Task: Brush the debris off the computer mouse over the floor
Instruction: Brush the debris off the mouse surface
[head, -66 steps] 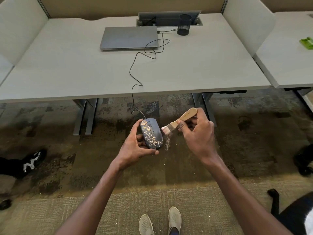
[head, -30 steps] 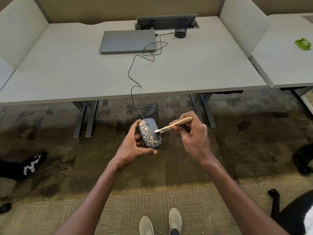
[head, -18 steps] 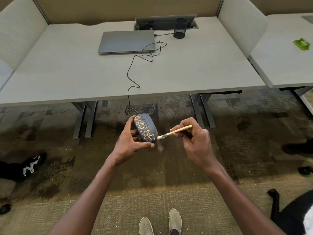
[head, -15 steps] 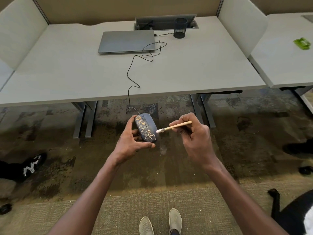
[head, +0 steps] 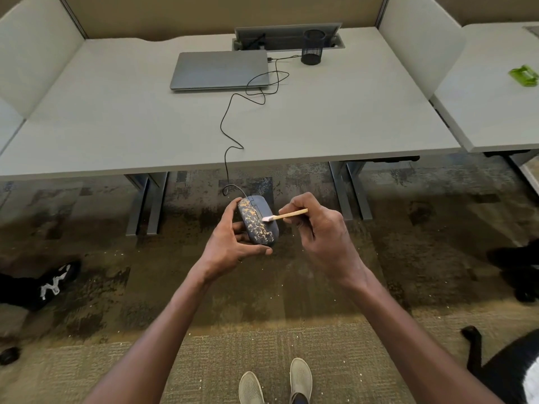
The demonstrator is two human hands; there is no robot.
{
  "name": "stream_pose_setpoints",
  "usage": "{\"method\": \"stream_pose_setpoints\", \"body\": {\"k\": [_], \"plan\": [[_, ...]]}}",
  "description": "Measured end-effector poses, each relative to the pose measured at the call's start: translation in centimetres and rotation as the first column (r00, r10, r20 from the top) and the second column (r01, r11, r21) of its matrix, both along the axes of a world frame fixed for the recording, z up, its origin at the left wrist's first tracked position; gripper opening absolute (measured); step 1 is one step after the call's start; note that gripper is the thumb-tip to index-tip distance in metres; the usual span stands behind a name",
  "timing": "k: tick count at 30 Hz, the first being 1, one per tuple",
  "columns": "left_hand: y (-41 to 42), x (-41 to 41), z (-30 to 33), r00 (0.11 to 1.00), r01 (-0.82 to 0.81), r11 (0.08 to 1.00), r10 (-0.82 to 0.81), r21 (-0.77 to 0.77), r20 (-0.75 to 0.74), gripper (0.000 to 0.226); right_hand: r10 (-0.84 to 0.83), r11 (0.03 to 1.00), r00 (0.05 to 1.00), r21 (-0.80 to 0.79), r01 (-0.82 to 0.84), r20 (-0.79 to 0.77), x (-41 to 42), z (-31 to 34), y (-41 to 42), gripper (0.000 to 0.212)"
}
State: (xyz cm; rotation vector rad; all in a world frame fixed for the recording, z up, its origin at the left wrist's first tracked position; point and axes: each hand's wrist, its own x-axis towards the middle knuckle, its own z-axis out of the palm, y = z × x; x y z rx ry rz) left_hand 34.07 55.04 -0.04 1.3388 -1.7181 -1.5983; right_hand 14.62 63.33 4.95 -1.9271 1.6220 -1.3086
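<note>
A dark grey computer mouse (head: 258, 221) with tan debris stuck over its left half is held over the carpeted floor (head: 291, 293). My left hand (head: 232, 243) grips it from below and the left, thumb under its rear end. My right hand (head: 319, 231) pinches the wooden handle of a small brush (head: 287, 215). The brush's white bristles touch the middle of the mouse's top. The mouse's black cable (head: 230, 135) runs up over the desk edge.
A grey desk (head: 116, 126) stands ahead with a closed laptop (head: 220, 70) and a black mesh cup (head: 312, 46). Desk legs (head: 147, 202) stand left and right of my hands. Someone's black shoe (head: 48, 284) is at the left, dark shapes at the right. My own feet (head: 275, 380) are below.
The brush bristles have moved from beside the mouse's right edge onto its top. The mouse has turned slightly in my left hand. Specks of debris lie on the carpet below.
</note>
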Motion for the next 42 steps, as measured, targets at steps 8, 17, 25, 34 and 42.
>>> {"method": "stream_pose_setpoints", "body": {"k": [8, 17, 25, 34, 42], "plan": [[-0.2, 0.3, 0.0, 1.0, -0.027, 0.999, 0.027, 0.022, 0.004, 0.137, 0.046, 0.999, 0.999, 0.03, -0.045, -0.02, -0.8, -0.7, 1.4, 0.014], [-0.8, 0.9, 0.3, 0.999, -0.042, 0.999, 0.042, 0.011, 0.031, 0.14, 0.026, 1.0, 0.999, 0.005, -0.026, -0.024, -1.0, -0.2, 1.5, 0.018], [-0.6, 0.8, 0.1, 0.999, -0.003, 1.0, 0.002, 0.022, 0.04, 0.139, 0.031, 0.999, 0.999, -0.025, -0.031, -0.019, 0.5, 1.5, -1.2, 0.02], [-1.1, 1.1, -0.6, 1.0, -0.019, 0.999, 0.019, 0.03, -0.005, 0.135, 0.081, 0.996, 0.993, 0.033, -0.078, -0.089, 0.5, 0.6, -0.6, 0.015], [-1.2, 1.2, -0.8, 1.0, -0.031, 0.999, 0.031, 0.019, 0.002, 0.139, 0.092, 0.994, 0.991, 0.071, -0.085, -0.101, 0.0, -0.1, 1.0, 0.014]]}}
